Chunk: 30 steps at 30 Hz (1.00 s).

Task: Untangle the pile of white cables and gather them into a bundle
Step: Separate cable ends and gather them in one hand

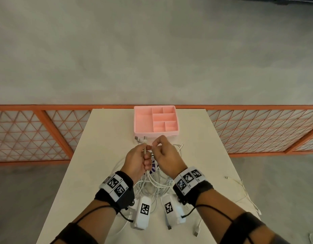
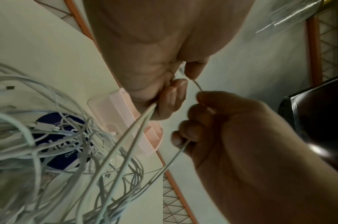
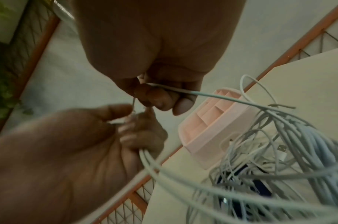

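Head view | left hand [image 1: 137, 160] gripped several white cables [image 1: 153, 186] above table [image 1: 103, 138] | right hand [image 1: 167, 155] pinched one cable strand | pink tray [image 1: 156, 133] just beyond

White cables [image 1: 153, 184], pink tray [image 1: 138, 118], orange fence [image 1: 117, 107], perhaps dark-blue label [image 2: 55, 136] beneath.

The person is wearing black wrist straps [image 1: 123, 189] carrying white bands [image 1: 189, 178] printed with black square codes. White camera boxes [image 1: 143, 213], each showing one code, are hanging beneath both wrists, and thin black cords [image 1: 212, 207] are running to dark forearm bands [image 1: 245, 226].
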{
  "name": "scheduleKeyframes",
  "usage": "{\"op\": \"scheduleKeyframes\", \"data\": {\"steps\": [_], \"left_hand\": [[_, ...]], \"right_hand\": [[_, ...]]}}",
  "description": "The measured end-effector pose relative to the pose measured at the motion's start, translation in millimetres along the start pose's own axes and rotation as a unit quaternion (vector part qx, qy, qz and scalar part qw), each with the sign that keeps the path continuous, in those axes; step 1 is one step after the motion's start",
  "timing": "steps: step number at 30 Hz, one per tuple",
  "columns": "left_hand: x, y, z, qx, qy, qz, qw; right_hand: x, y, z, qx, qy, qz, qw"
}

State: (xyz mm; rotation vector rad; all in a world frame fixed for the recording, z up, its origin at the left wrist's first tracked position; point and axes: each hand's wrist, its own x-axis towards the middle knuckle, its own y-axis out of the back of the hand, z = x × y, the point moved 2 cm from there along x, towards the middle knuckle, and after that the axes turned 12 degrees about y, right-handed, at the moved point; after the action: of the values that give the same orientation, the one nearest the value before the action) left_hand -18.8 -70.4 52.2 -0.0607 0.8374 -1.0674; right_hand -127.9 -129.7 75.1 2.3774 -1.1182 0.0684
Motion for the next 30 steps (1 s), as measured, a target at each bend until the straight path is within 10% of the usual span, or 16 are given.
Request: {"op": "scheduleKeyframes", "data": {"steps": [11,19,26,30], "left_hand": [[0,-4,3,0.037,-0.066,0.071,0.995],[2,5,16,-0.136,-0.111,0.075,0.982],[0,33,36,-0.183,-0.104,0.069,0.975],[-3,34,31,-0.114,-0.095,0.078,0.986]], "right_hand": [[-6,-10,11,-0.055,0.025,-0.051,0.997],[-26,8,52,-0.109,-0.005,-0.114,0.987],[-46,47,109,-0.293,-0.135,-0.041,0.946],[-33,55,106,-0.145,-0.194,0.02,0.97]]}}
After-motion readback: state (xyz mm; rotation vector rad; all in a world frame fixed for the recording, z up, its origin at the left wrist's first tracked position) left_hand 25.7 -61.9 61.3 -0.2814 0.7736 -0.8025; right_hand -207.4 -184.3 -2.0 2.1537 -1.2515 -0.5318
